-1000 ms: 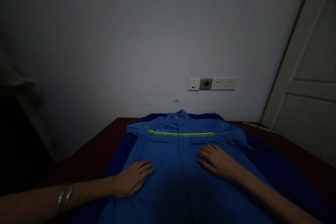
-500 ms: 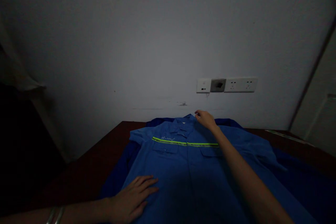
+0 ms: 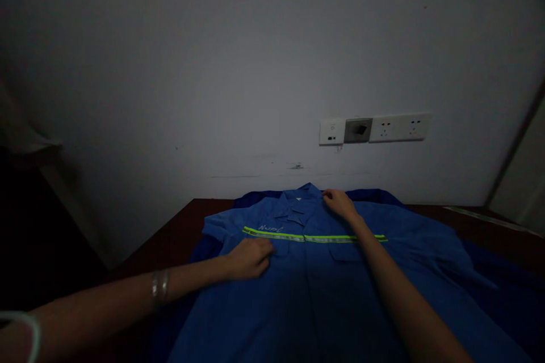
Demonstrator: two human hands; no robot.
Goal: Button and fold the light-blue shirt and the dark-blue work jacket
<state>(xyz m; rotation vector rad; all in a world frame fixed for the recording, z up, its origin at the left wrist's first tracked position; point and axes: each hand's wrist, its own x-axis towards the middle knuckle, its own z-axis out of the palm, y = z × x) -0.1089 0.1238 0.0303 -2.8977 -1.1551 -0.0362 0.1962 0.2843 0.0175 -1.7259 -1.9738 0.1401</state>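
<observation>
Rests half-curled left hand [image 3: 250, 258] over light-blue cloth shirt [image 3: 287, 286], bent-fingered right hand [image 3: 339, 204] beside pointed collar [image 3: 313, 193], perhaps for steadying. Cannot tell whether pinching with either.

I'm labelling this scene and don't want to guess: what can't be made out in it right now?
All in the head view:
Left hand: fingertips hidden by the hand itself, so any grip is unclear.
Right hand: too small and dim to tell whether it grips the collar.
Light blue shirt: hem cut off by the bottom edge.
Dark blue garment: largely covered by the shirt.
</observation>
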